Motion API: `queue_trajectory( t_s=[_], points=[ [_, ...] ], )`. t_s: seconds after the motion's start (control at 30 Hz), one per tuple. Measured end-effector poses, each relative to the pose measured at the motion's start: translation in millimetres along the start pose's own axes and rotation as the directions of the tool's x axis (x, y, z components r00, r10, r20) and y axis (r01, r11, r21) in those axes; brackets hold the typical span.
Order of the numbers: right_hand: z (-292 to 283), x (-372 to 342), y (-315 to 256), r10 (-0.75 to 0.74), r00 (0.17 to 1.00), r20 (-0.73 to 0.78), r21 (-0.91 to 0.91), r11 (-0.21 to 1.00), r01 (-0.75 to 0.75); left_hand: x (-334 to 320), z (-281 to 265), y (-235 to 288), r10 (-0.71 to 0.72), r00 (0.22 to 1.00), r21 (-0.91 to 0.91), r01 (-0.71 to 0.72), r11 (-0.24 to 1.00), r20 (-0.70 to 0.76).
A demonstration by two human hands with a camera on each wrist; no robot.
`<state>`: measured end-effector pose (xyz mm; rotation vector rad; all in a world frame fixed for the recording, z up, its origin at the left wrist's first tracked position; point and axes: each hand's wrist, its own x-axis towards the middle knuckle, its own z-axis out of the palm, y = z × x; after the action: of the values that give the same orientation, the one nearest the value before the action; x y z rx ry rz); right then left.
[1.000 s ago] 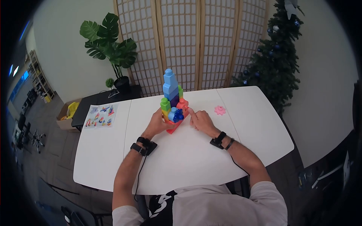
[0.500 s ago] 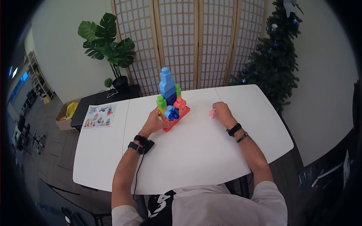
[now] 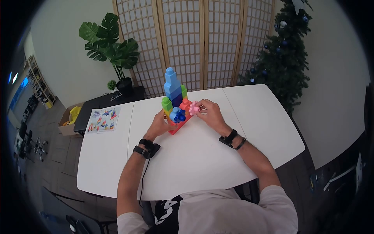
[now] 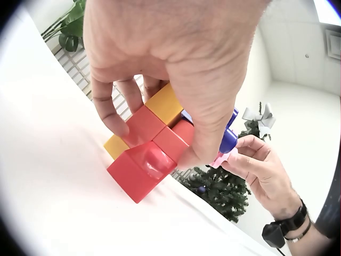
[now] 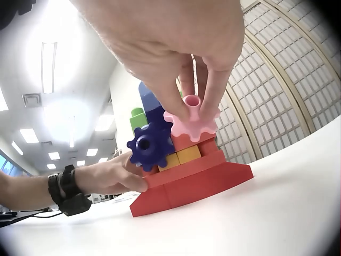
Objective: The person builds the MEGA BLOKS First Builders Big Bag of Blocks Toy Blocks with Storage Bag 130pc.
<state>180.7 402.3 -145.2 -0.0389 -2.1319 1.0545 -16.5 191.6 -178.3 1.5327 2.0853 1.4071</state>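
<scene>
A block tower stands on a red base (image 5: 197, 184), with light blue blocks (image 3: 172, 84) on top and a green block (image 3: 166, 103) at its left. My left hand (image 3: 158, 125) grips the tower's lower left side; in the left wrist view its thumb and fingers lie around red and yellow blocks (image 4: 164, 105). A dark blue gear (image 5: 149, 145) is on the tower's front. My right hand (image 3: 211, 116) pinches a pink gear (image 5: 191, 125) by its hub, right beside the red block at the tower's right. Whether gear and block touch, I cannot tell.
A printed sheet (image 3: 103, 120) with pictures of block models lies at the left of the white table (image 3: 187, 163). Behind the table stand a folding screen (image 3: 187, 46), a potted plant (image 3: 124, 85) and a decorated tree (image 3: 280, 58). A cardboard box (image 3: 67, 128) is at the left.
My right hand went from the tower to the pink gear on the table's right, took hold of it and brought it left to the tower. My left hand kept its grip, shifting slightly left.
</scene>
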Motion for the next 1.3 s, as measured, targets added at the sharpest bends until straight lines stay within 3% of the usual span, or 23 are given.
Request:
queue_trajectory(
  t_s=[0.27, 0.33, 0.4, 0.57, 0.63, 0.97, 1.13, 1.3],
  points=[
    [11.4, 1.9, -1.9, -0.002, 1.000, 0.030, -0.009, 1.000, 0.002, 1.2, -0.2, -0.8, 0.005, 1.000, -0.015, -0.005, 1.000, 0.010],
    [11.5, 1.1, -0.3, -0.011, 0.999, 0.039, -0.089, 0.996, 0.015, 0.6, 0.0, 0.4, 0.015, 1.000, -0.024, -0.015, 1.000, 0.007],
    [13.4, -0.5, 3.9, -0.043, 0.999, 0.029, -0.075, 0.996, 0.046, -0.1, -0.8, 5.2, -0.045, 0.999, -0.003, 0.045, 0.999, 0.004],
    [12.9, -0.8, -0.2, -0.063, 0.998, 0.024, -0.056, 0.996, 0.064, 0.8, -0.2, -0.5, -0.019, 1.000, 0.019, 0.019, 1.000, -0.010],
    [9.1, -1.9, -6.9, -0.120, 0.992, 0.046, -0.216, 0.968, 0.127, 1.5, -0.1, -1.6, -0.020, 1.000, 0.018, 0.020, 1.000, -0.010],
    [13.5, -1.1, 4.2, -0.267, 0.960, 0.085, -0.299, 0.912, 0.280, 2.1, -2.8, 2.1, -0.056, 0.998, 0.007, 0.055, 0.998, 0.026],
    [17.5, 0.0, 9.6, -0.368, 0.922, 0.118, -0.411, 0.827, 0.383, 4.1, -3.6, -1.8, -0.083, 0.996, 0.007, 0.083, 0.997, 0.037],
    [16.9, 0.6, 13.2, -0.314, 0.945, 0.094, -0.331, 0.885, 0.327, 3.8, -2.2, -3.1, -0.094, 0.995, -0.009, 0.095, 0.995, 0.043]
  ],
)
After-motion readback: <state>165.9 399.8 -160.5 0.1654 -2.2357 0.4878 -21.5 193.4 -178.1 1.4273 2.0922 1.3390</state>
